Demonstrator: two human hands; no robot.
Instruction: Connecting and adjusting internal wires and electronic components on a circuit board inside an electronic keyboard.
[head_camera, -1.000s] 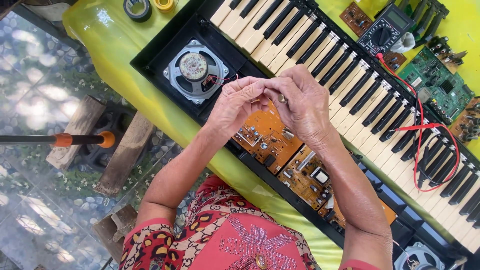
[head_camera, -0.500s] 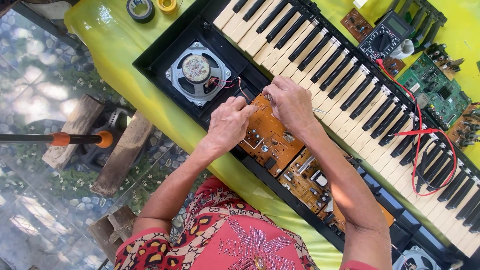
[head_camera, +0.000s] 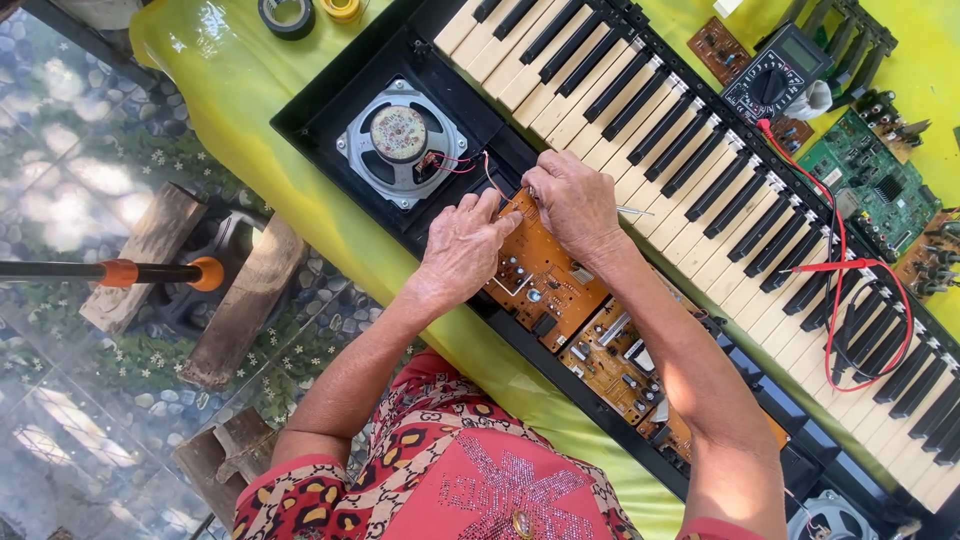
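An opened black electronic keyboard lies on a yellow-green cloth. Its round speaker and orange circuit board are exposed. My left hand rests its fingertips on the board's upper corner, where thin red wires from the speaker end. Touching it on the right, my right hand is closed over the board's top edge. A thin metal tool tip sticks out of it over the white keys.
A second orange board lies further right in the case. A multimeter with red leads, a green circuit board and tape rolls lie around. An orange-tipped rod and wooden blocks are on the floor at left.
Both hands were raised and pinched together above the board one second ago. They have since separated and moved down and up-frame onto the board's top corner.
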